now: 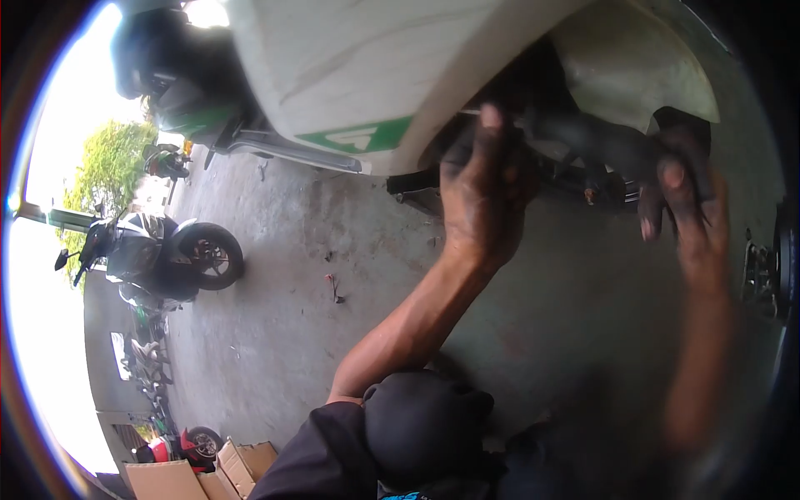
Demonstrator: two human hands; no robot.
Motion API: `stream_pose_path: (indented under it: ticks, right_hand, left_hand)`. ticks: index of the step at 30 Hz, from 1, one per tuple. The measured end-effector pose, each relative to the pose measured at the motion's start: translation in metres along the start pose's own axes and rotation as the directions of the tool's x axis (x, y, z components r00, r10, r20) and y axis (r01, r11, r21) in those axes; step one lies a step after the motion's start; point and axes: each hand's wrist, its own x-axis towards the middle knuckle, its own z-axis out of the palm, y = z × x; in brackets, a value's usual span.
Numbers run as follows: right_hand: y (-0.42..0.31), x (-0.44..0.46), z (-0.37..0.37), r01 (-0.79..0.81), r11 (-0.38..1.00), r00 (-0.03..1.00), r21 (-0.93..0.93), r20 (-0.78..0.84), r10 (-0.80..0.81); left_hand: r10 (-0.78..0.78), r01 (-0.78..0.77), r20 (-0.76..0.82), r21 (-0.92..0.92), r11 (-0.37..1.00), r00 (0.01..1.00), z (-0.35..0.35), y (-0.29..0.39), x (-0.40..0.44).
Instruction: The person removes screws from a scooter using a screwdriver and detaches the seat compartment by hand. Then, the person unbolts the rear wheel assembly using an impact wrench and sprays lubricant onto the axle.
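Observation:
A white scooter body panel (pixel 375 75) with a green stripe fills the top of the head view. My left hand (pixel 487 187) is at its lower edge, thumb raised and fingers curled in the dark gap. What those fingers grip, if anything, is hidden. On the right, my right hand (pixel 687 187) is closed around the end of a dark, elongated object (pixel 596 142), blurred by motion. This object reaches toward my left hand; its kind is unclear. Both hands look blackened with grime. Behind them curves a pale fender-like part (pixel 637 62).
A dark scooter (pixel 150 250) stands at left, and a red motorcycle (pixel 179 447) at lower left near cardboard boxes (pixel 171 479). Small debris (pixel 335 287) lies on the concrete floor (pixel 283 333). A wheel (pixel 785 258) shows at the right edge. My knee (pixel 425 425) is below.

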Motion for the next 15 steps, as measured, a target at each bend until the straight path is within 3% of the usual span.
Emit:
stream_pose_path:
  ticks: [2, 3, 7, 10, 11, 15]
  right_hand:
    - [0.005, -0.001, -0.019, -0.235, 0.970, 0.966, -0.058, 0.098, 0.240]
    - [0.006, -0.004, -0.020, -0.249, 0.959, 0.961, -0.132, 0.086, 0.261]
    - [0.020, -0.008, -0.011, 0.122, 0.979, 0.991, -0.165, -0.035, -0.129]
    - [0.027, -0.004, -0.025, 0.122, 0.966, 0.990, -0.228, 0.093, -0.103]
    - [0.038, -0.003, -0.028, 0.071, 0.942, 0.996, -0.328, 0.071, -0.051]
    - [0.006, -0.006, -0.024, -0.314, 0.898, 0.948, -0.307, -0.053, 0.314]
  left_hand:
    - [-0.035, 0.036, -0.025, 0.032, 0.999, 0.999, 0.008, -0.002, -0.003]
    - [-0.018, 0.018, -0.014, 0.049, 0.999, 1.000, 0.010, -0.003, -0.004]
    - [-0.016, 0.019, -0.059, 0.064, 0.998, 0.998, 0.003, -0.004, -0.002]
    - [0.000, 0.004, -0.051, 0.071, 0.997, 0.999, 0.001, 0.003, -0.003]
    - [0.005, -0.003, -0.049, 0.052, 0.999, 0.999, 0.001, 0.001, -0.004]
    - [0.027, -0.026, -0.023, 0.050, 0.998, 0.999, 0.003, -0.002, -0.002]
